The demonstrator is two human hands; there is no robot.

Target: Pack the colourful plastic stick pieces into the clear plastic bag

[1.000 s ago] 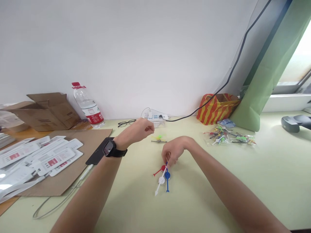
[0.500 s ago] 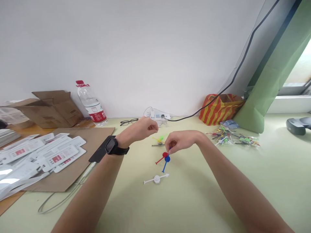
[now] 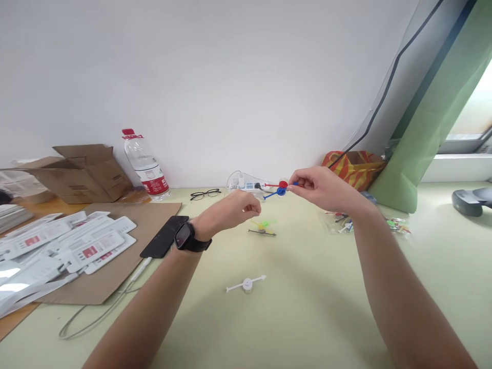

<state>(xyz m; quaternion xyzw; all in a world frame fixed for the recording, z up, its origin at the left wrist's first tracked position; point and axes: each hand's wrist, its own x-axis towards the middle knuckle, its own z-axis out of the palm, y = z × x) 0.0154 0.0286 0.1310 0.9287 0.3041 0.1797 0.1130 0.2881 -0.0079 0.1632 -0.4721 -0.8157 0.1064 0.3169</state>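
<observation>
Just right of frame centre, we see the right hand (image 3: 321,189) pinching red and blue pointers (image 3: 280,188) aloft, long axes pointing left toward the nearer, loosely curled left hand (image 3: 234,211) (white pointer (image 3: 246,283) lies on the worktop (image 3: 307,307) below).

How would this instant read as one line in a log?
right hand: pinches red and blue pointers, raised | left hand: closed, holds nothing visible | white pointer: lies on table
</observation>
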